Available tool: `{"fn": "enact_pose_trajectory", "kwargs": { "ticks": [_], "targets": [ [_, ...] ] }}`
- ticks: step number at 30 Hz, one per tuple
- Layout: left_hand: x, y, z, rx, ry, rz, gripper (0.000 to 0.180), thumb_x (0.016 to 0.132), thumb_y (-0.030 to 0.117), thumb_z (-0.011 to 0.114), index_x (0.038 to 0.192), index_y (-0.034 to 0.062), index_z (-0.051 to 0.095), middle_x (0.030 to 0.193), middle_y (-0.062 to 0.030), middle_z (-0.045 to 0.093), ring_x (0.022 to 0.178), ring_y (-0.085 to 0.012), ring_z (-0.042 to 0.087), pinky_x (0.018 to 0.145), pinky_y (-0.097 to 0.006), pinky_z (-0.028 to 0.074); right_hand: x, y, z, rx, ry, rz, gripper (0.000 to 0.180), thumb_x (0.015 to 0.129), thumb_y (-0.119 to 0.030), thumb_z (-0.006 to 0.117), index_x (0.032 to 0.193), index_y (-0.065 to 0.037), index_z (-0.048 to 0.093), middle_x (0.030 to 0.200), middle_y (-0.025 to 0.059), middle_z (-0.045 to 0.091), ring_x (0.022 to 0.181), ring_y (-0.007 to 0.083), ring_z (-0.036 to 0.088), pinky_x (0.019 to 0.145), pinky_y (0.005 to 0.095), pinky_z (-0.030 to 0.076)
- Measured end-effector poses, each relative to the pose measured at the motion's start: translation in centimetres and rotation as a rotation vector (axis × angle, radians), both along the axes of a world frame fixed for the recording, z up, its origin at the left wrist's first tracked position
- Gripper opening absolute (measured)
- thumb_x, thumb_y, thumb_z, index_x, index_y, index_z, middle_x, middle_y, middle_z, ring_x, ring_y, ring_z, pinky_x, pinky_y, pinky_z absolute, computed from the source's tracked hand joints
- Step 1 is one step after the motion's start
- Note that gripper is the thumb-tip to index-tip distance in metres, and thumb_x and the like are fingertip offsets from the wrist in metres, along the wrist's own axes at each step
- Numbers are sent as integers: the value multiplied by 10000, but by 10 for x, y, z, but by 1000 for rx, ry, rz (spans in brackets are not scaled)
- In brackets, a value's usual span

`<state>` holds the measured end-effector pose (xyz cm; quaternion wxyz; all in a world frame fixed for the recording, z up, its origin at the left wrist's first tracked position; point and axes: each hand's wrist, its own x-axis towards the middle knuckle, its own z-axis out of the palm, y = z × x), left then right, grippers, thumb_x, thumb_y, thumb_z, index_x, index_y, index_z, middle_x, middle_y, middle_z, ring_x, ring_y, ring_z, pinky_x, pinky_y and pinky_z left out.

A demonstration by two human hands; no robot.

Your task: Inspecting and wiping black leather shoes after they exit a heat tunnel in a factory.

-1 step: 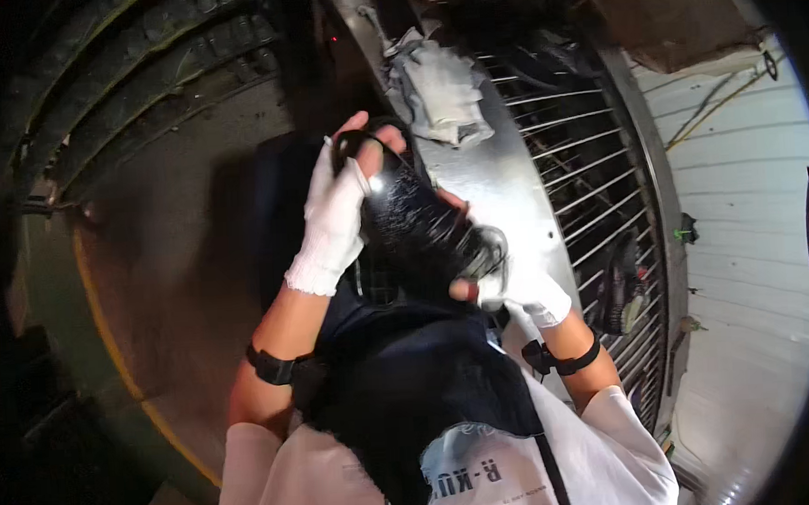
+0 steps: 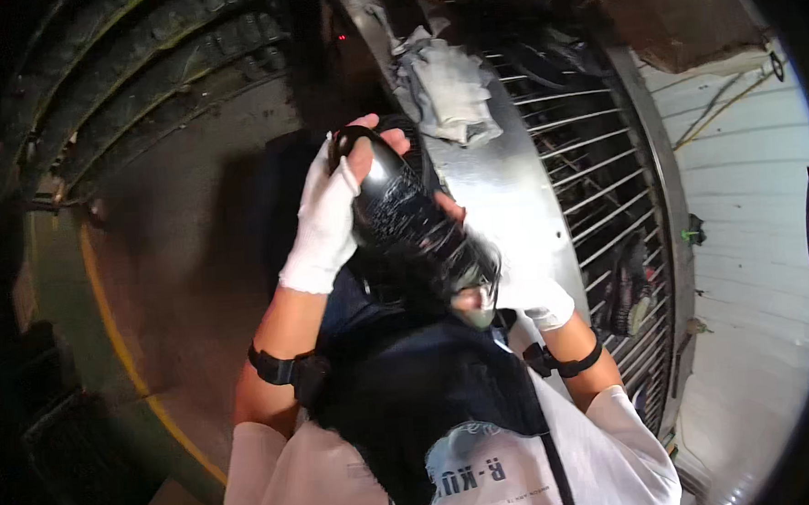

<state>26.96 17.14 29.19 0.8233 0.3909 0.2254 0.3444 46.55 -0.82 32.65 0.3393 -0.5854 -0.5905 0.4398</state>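
Observation:
A glossy black shoe point(image 2: 398, 207) is tilted in front of my body, its smooth rounded end at the upper left and its lower right end blurred. My left hand point(image 2: 324, 206), in a white glove with bare fingertips, wraps around the rounded end. Around the lower right end, my right hand point(image 2: 516, 279), gloved the same way, has its thumb on the near side and fingertips showing on the far side. Part of the right hand is smeared by motion. The shoe's underside is mostly hidden.
A metal ledge point(image 2: 497, 188) runs along my right, with crumpled grey-white cloth or gloves point(image 2: 446, 90) on it. Beyond is a barred metal rack point(image 2: 594, 210) bearing a dark shoe point(image 2: 628, 286). Dark curved racks point(image 2: 157, 73) stand at the far left.
The shoe has turned slightly, with more of its glossy rounded end showing. My right thumb has shifted a little lower; my left hand keeps its hold.

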Motion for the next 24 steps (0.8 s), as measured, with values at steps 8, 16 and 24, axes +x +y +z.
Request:
{"fn": "enact_pose_trajectory", "kwargs": {
  "ticks": [8, 16, 24],
  "targets": [
    [1, -11, 18, 86, -139, -80, 829, 1012, 602, 652, 1520, -29, 474, 1433, -234, 628, 1292, -331, 654, 1138, -471, 522, -44, 18, 10, -428, 1043, -415, 474, 1055, -463, 680, 1177, -11, 756, 987, 55, 784, 819, 112, 692, 717, 280, 543],
    [30, 29, -74, 1271, 915, 177, 555, 920, 299, 799, 1321, -42, 625, 1167, -236, 629, 1135, -421, 621, 1023, -448, 519, -6, 3, -30, -262, 575, -655, 430, 1040, -396, 699, 1224, -7, 700, 1038, 67, 777, 850, 157, 732, 775, 318, 605],
    [1, 70, -12, -140, 70, -36, 636, 1060, 351, 634, 1545, -32, 484, 1394, -153, 671, 1254, -223, 657, 1117, -369, 510, -10, 23, -16, -352, 980, -604, 754, 1012, -572, 658, 1376, 84, 589, 1142, 296, 741, 953, 476, 759, 870, 570, 657]
  ]
}}
